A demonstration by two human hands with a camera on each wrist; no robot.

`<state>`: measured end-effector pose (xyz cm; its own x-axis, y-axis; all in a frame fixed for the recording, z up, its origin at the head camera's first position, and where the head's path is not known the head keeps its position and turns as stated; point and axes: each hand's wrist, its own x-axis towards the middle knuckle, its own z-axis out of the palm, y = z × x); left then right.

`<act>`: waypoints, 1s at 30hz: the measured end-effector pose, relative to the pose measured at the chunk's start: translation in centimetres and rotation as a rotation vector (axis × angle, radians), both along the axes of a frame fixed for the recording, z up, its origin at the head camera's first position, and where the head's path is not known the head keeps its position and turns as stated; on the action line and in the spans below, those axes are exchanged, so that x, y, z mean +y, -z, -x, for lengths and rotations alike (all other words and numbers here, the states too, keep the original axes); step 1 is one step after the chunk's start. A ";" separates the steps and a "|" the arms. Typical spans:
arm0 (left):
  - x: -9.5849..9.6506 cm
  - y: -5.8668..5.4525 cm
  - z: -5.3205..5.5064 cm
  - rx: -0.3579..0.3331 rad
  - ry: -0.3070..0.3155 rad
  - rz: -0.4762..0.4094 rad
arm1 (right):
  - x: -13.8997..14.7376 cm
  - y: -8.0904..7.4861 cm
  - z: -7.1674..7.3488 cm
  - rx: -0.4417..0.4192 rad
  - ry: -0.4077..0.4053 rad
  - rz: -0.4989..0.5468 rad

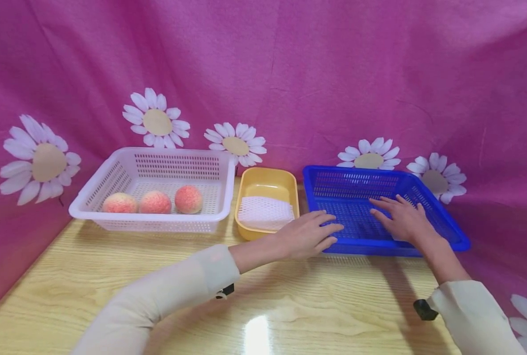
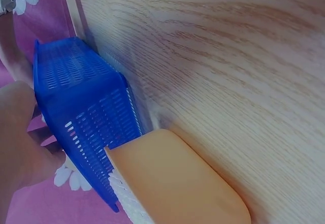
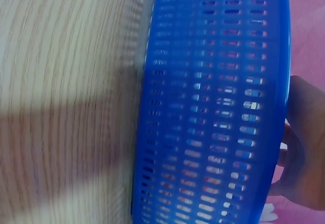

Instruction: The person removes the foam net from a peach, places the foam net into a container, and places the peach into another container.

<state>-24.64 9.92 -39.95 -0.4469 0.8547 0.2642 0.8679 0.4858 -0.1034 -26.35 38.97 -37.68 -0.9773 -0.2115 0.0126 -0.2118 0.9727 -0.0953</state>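
Observation:
A blue slotted plastic basket [image 1: 356,242] stands at the right of the table, with nothing lying in it. My left hand [image 1: 305,235] reaches across to its near left corner, fingers spread and overlapping the rim in the head view. Over the basket's right part my right hand [image 1: 404,220] hovers with its fingers spread, holding nothing. Just left of the basket sits a yellow tub [image 1: 267,175], and white foam netting [image 1: 263,212] lies inside it. The left forearm passes in front of the tub's near right corner. In the right wrist view, the right hand [image 3: 307,148] shows beyond the basket's side wall.
At the left stands a white slotted basket [image 1: 157,223] holding three peaches, one of them a peach [image 1: 189,199] set apart on the right. A pink cloth [image 1: 263,64] printed with daisies hangs behind the wooden table [image 1: 316,305].

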 end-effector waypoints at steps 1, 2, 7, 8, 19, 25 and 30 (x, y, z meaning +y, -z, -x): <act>0.0 0.0 0.0 0.003 0.000 0.001 | 0.2 0.0 0.0 -0.001 0.002 0.002; 0.0 0.0 0.0 0.008 -0.001 0.003 | 0.3 0.1 0.1 -0.005 0.005 0.004; 0.0 0.3 0.2 0.018 0.006 0.036 | 1.2 0.3 0.4 0.004 -0.002 -0.018; 0.0 0.4 0.2 0.015 0.003 0.043 | 1.4 0.3 0.5 0.011 -0.010 -0.026; 0.0 1.1 0.2 0.019 -0.006 0.057 | 3.6 1.1 1.0 0.004 -0.061 -0.012; -0.1 1.3 0.2 0.027 -0.009 0.040 | 4.7 1.6 1.1 -0.062 -0.028 0.066; -0.1 1.2 0.1 0.007 -0.022 0.049 | 5.5 1.9 1.2 -0.095 -0.017 0.090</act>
